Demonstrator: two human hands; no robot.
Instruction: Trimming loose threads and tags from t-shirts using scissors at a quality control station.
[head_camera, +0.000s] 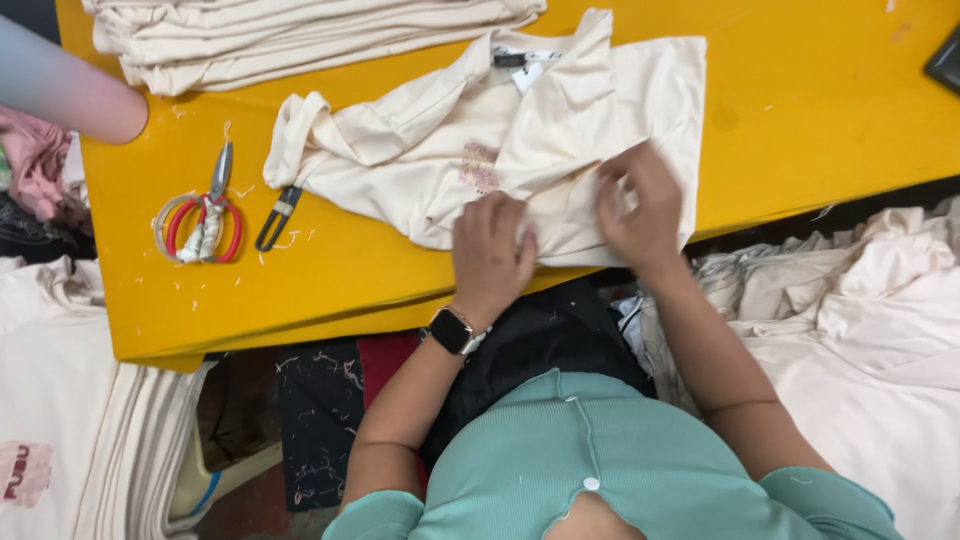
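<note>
Cream shirt (560, 150) on yellow table (800, 110), left hand (490, 255) flat on it, right hand (640, 205) pinching its fabric

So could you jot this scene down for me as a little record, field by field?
Surface: yellow table
Garment in hand: cream shirt, rumpled, lying on the table near its front edge
Left hand: flat on the shirt's lower edge; a smartwatch on the wrist
Right hand: on the shirt, fingers bent, seemingly pinching the fabric
Tools: red-handled scissors and small black clippers, lying left of the shirt, untouched
Stacks: folded cream garments at the table's far edge; more cream fabric heaped to the right, below the table
</note>
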